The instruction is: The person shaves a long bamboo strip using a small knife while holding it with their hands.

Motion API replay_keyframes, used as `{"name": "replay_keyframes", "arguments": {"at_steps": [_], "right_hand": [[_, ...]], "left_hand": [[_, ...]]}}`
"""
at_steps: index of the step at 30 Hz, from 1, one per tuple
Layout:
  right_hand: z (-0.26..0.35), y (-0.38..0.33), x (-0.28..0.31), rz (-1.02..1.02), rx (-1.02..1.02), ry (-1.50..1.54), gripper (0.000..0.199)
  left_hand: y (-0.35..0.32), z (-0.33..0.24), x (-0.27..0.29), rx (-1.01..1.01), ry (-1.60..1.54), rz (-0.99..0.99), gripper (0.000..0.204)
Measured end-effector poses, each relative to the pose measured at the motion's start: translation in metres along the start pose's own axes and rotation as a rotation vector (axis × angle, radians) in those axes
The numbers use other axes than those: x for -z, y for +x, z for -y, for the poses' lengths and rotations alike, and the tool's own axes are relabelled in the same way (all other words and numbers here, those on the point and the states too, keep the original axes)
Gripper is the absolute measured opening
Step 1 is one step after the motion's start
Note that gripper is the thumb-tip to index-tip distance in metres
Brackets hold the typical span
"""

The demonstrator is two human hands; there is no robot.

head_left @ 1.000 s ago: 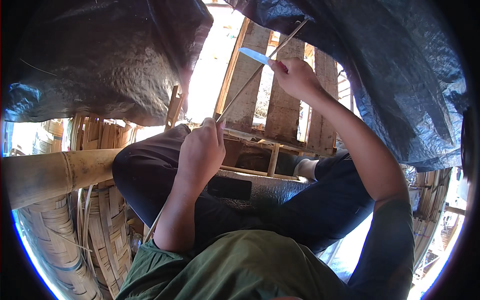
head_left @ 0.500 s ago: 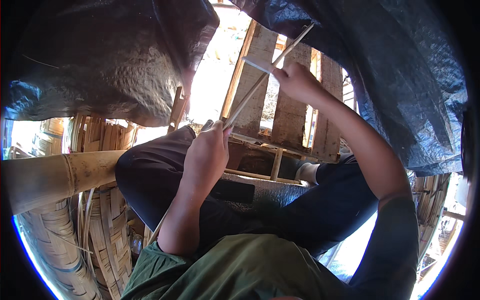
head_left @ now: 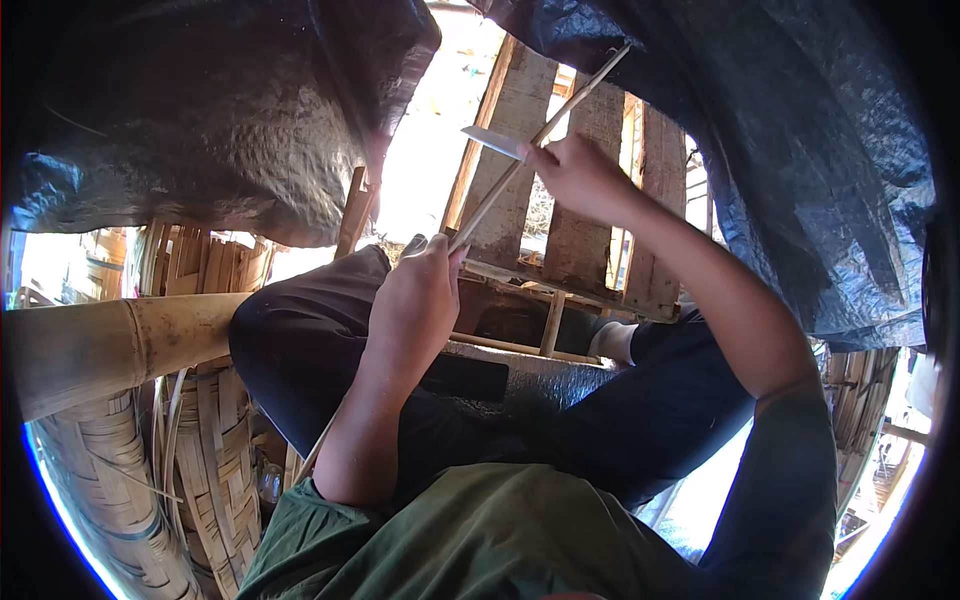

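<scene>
My left hand point(head_left: 415, 305) is closed round a long, thin strip of split bamboo point(head_left: 487, 208). From that fist the strip slants up and away to the right, over a slatted wooden panel; a lower length shows beside my left forearm. Farther along it, my right hand point(head_left: 583, 178) grips a knife point(head_left: 492, 141), whose pale blade points left and crosses the strip. The blade lies against or just over the bamboo; I cannot tell which. My right fingers hide the knife's handle.
The slatted wooden panel point(head_left: 575, 230) stands beyond my hands. Dark plastic sheeting hangs at left point(head_left: 210, 130) and right point(head_left: 800, 150). A thick bamboo pole point(head_left: 130, 350) lies left of my knee, above woven bamboo baskets point(head_left: 215, 460). A dark flat object point(head_left: 465, 381) rests between my legs.
My right hand and the knife have slid a little down the strip toward my left hand, and the blade now shows more clearly. My left hand has hardly moved.
</scene>
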State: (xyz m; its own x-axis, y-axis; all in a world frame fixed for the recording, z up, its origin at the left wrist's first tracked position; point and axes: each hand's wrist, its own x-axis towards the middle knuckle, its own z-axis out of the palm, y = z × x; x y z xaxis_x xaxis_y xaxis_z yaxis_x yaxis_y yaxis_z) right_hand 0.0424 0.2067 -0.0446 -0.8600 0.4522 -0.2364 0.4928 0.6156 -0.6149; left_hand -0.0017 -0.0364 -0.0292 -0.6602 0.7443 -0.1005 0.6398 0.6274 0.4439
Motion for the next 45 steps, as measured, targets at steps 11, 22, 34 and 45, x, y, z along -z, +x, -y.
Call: {"name": "replay_keyframes", "arguments": {"at_steps": [11, 22, 34, 45], "right_hand": [[0.003, 0.009, 0.006, -0.002, -0.02, 0.055, 0.055], [0.001, -0.004, -0.02, -0.142, 0.112, 0.047, 0.058], [0.01, 0.003, 0.013, 0.042, -0.093, 0.064, 0.054], [0.016, -0.021, -0.016, 0.026, 0.051, 0.078, 0.057]], "left_hand": [[0.002, -0.002, 0.0, 0.005, -0.017, 0.021, 0.025], [0.001, -0.004, -0.004, 0.004, 0.062, 0.007, 0.023], [-0.002, -0.006, -0.006, 0.011, 0.103, 0.01, 0.023], [-0.003, -0.008, -0.006, 0.051, 0.132, 0.063, 0.022]]}}
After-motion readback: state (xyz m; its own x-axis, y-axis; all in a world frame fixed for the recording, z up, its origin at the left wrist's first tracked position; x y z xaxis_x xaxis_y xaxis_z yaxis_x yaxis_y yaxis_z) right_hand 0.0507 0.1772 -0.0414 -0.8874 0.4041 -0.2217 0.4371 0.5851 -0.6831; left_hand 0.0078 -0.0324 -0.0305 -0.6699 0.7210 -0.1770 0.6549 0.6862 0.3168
